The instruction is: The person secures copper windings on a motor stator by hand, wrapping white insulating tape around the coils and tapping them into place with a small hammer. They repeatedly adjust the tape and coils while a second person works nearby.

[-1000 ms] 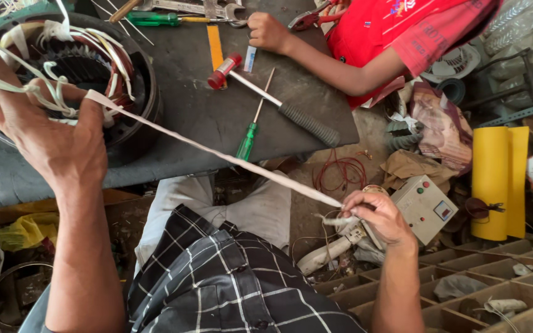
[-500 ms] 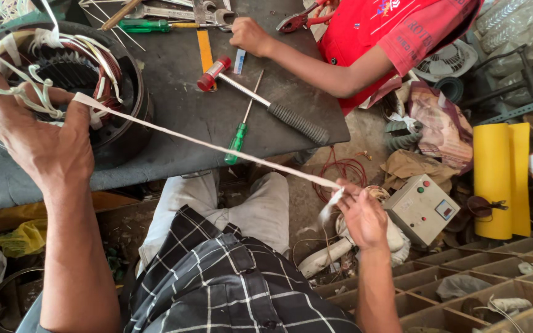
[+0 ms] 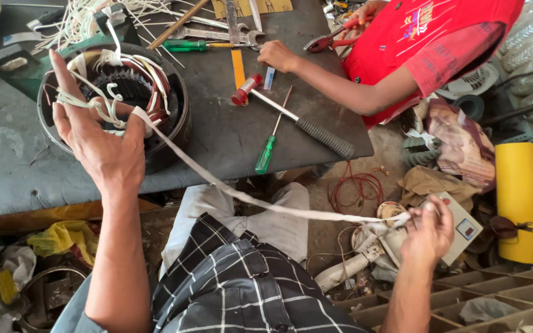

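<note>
A motor stator [image 3: 115,102], a round metal shell ringed with copper windings and white ties, is being shown lying on a dark workbench [image 3: 217,139]; all places are being given relative to this stator. The left hand [image 3: 97,139] is being held over the stator's near rim, fingers spread and released rather than clenched, with the white tape [image 3: 248,200] seen running under the thumb, though whether it is being pinched there cannot be told. The tape is being stretched taut from the stator's near rim, off the bench edge and over the lap, down to the right hand [image 3: 428,231], well away from the stator to the lower right; that hand is being closed around the tape's far end, grasping it between fingertips and thumb. Right of the stator on the bench, a green-handled screwdriver [image 3: 268,148] and a red-capped tool with a black grip [image 3: 297,120] are being seen lying near each other; beyond them, another person in a red shirt [image 3: 427,43] is being seen with one hand resting on the bench. Far to the right of the stator, on the cluttered floor, a yellow roll [image 3: 525,200] is being shown.
</note>
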{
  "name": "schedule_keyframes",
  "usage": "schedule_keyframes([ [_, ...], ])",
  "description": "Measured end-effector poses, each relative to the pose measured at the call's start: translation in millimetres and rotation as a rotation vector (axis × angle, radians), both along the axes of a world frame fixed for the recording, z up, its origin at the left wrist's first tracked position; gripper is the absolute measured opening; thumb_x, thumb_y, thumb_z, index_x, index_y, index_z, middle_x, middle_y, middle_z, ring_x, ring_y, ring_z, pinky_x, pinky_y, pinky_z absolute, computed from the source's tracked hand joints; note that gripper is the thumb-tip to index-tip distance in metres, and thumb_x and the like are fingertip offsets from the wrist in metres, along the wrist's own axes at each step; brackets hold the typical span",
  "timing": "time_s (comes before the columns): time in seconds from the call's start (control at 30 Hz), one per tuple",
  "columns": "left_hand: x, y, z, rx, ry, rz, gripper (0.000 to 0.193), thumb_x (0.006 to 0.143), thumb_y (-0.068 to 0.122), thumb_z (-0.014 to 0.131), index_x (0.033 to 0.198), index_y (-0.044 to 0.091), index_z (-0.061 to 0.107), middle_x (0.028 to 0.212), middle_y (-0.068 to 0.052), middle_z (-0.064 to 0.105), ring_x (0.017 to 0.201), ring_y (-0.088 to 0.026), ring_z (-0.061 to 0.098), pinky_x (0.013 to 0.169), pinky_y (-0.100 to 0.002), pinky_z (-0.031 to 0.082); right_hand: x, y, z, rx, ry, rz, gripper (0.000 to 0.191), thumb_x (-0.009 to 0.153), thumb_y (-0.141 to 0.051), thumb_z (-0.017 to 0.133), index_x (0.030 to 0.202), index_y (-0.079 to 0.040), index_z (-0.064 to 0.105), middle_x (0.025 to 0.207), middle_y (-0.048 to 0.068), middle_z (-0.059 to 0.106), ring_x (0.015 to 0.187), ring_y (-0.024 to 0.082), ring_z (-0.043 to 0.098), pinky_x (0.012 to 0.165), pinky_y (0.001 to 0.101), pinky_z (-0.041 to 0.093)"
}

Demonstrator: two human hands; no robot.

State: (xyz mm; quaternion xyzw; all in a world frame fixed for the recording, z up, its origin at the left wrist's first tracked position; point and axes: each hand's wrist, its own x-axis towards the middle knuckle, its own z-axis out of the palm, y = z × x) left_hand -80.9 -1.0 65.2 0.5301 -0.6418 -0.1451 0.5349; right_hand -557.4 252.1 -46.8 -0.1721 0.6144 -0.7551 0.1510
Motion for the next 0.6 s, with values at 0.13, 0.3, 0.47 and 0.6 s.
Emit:
schedule_keyframes([
  [0.13,2.6,1.7,5.1,-0.087,-0.028,-0.033,0.096,0.089,0.003,0.070,0.167,0.013,0.016,0.102,-0.003,0.072,0.109,-0.016,0.066,0.135,-0.040,0.009,46.2,-34.1,30.6,0.182,0.278,0.093,0.026,0.104,-0.008,0.060,0.129,-0.010,0.066,0.096,0.002,0.071,0.083,0.012,0.070,0.067,0.0267,0.058],
  [0.3,9.8,-7.1,-4.2,-0.181,-0.120,0.031,0.100,0.086,0.001,0.071,0.168,0.013,0.014,0.156,-0.016,0.059,0.142,-0.021,0.053,0.134,-0.038,0.010,104.3,-86.0,75.8,0.136,0.339,0.338,0.019,0.105,-0.003,0.061,0.120,-0.007,0.072,0.100,0.002,0.074,0.080,0.011,0.067,0.072,0.0248,0.058],
  [0.47,12.1,-7.2,-1.3,-0.205,-0.150,0.085,0.098,0.087,0.005,0.076,0.166,0.010,0.018,0.159,-0.022,0.053,0.154,-0.028,0.047,0.132,-0.042,0.015,160.3,-121.6,113.3,0.121,0.716,0.425,0.017,0.098,-0.001,0.070,0.112,-0.007,0.077,0.104,0.001,0.060,0.078,0.010,0.059,0.066,0.0245,0.052],
  [0.6,9.7,-3.7,14.3,-0.056,-0.074,0.100,0.098,0.083,0.008,0.076,0.166,0.008,0.025,0.133,-0.012,0.070,0.130,-0.024,0.060,0.131,-0.047,0.020,192.6,-150.7,139.7,0.126,1.021,0.451,0.020,0.091,0.001,0.079,0.109,-0.007,0.078,0.097,0.004,0.061,0.078,0.012,0.056,0.067,0.0266,0.046],
])
